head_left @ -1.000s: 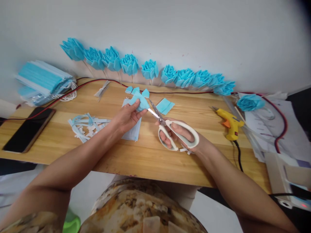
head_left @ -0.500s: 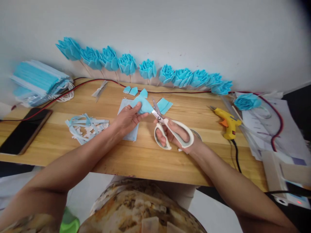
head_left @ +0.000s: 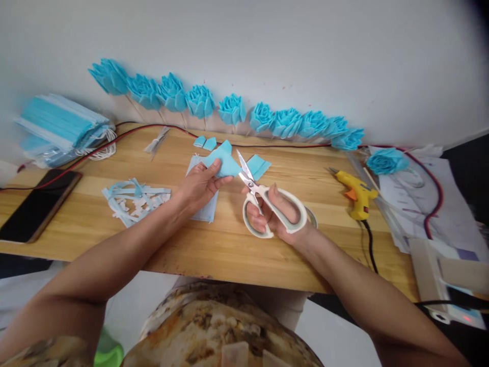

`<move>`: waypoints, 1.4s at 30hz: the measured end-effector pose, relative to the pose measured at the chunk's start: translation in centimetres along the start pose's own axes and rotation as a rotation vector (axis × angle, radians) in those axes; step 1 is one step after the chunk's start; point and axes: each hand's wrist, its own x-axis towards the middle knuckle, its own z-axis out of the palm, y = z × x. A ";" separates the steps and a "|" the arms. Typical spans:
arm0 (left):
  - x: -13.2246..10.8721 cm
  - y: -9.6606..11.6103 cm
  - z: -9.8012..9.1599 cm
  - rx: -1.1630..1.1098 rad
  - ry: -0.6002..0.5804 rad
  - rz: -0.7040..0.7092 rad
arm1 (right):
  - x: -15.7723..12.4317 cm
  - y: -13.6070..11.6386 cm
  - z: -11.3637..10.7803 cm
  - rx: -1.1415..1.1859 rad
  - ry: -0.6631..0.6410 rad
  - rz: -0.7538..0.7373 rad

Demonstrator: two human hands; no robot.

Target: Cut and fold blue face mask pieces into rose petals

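My left hand (head_left: pixel 198 184) pinches a folded piece of light blue fabric (head_left: pixel 224 164) just above the wooden table (head_left: pixel 229 239). My right hand (head_left: pixel 275 214) grips white-handled scissors (head_left: pixel 263 201), fingers through the loops. The blades are spread and their tips sit against the right edge of the blue piece. A flat blue mask sheet (head_left: pixel 204 206) lies under my left hand. Small cut blue pieces (head_left: pixel 206 142) and a blue rectangle (head_left: pixel 259 165) lie just beyond.
Blue fabric roses (head_left: pixel 229 109) line the wall. A mask stack (head_left: pixel 61 127) and a phone (head_left: pixel 36 204) are at the left, cut strips (head_left: pixel 132 199) beside them. A yellow glue gun (head_left: pixel 355 193), a red cable (head_left: pixel 435 193) and papers sit at the right.
The scissors have swung more upright and their blades have spread against the blue piece. My left hand has kept its pinch, shifting slightly.
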 end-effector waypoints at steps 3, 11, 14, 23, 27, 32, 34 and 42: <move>0.0 0.0 -0.1 0.004 -0.008 0.002 | 0.0 0.2 -0.1 -0.005 0.006 -0.008; -0.2 0.2 0.0 0.003 -0.018 0.005 | -0.1 0.4 -0.6 -0.048 -0.010 -0.015; -0.2 0.3 0.1 0.001 -0.038 0.019 | -0.1 0.5 -0.7 -0.055 -0.023 -0.018; -0.3 0.7 0.4 0.021 -0.045 0.030 | 0.0 0.0 -0.4 -0.036 -0.035 0.003; -0.2 0.8 0.3 0.035 -0.037 0.024 | 0.0 -0.2 -0.2 -0.045 -0.041 0.015; -0.1 1.2 0.2 0.066 -0.055 0.005 | -0.1 -0.2 -0.1 -0.064 -0.064 0.002; -0.1 1.4 0.1 0.065 -0.078 0.013 | -0.1 -0.3 -0.1 -0.073 -0.068 0.001; -0.2 1.3 0.0 0.079 -0.107 0.051 | 0.0 0.3 -0.5 -0.061 -0.153 -0.002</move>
